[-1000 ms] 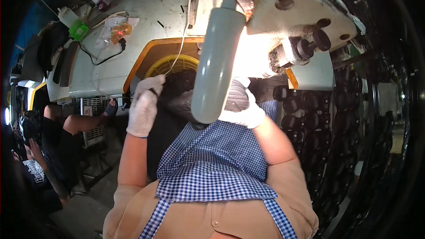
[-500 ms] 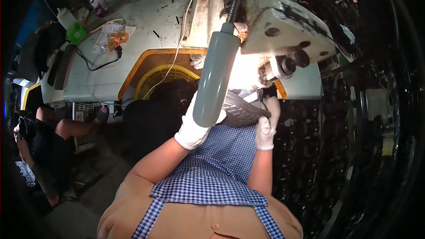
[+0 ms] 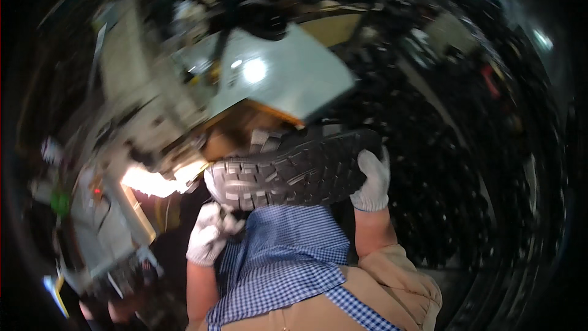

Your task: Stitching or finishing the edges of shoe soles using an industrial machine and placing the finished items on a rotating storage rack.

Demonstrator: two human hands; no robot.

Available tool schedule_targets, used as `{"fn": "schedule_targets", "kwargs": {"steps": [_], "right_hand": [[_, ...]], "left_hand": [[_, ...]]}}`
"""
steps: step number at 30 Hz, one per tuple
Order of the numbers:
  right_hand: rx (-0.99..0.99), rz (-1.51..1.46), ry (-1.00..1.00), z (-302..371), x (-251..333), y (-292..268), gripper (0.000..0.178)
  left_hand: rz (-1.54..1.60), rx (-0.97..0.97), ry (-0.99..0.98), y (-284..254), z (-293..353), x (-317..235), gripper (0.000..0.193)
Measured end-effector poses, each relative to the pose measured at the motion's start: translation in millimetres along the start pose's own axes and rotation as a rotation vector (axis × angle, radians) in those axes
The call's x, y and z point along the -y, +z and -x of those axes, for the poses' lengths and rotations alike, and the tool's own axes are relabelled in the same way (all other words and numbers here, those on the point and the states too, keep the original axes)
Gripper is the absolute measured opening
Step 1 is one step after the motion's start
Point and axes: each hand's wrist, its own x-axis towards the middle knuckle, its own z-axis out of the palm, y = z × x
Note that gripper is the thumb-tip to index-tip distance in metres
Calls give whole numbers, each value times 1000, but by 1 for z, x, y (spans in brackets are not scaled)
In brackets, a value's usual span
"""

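A black sandal [image 3: 294, 171] is held up sideways in front of my apron, its chunky lugged sole turned toward me. Grey strap pieces [image 3: 266, 141] show past its upper edge. My right hand [image 3: 372, 181], in a white knit glove, grips the right end, thumb over the sole. Just below the sole's left end is my gloved left hand [image 3: 210, 233], fingers curled. Something small and dark shows at its fingertips; blur hides what it is.
Left of the sandal stands a pale sewing machine [image 3: 153, 110] with a bright lamp [image 3: 159, 181] by its head. Behind lies a light tabletop [image 3: 288, 73] with an orange-brown edge. Racks of dark items [image 3: 429, 196] fill the right side. A green container [image 3: 60, 203] stands far left.
My view has swung right, so the machine now appears at the left. The sandal has come away from the machine head and turned sole toward me. My left hand has dropped below its left end.
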Motion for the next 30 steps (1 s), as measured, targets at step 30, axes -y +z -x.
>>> {"fn": "schedule_targets", "kwargs": {"steps": [30], "right_hand": [[100,989,-608,-77,38,31,39]], "left_hand": [[236,22,-11,24,-65,55,55]]}}
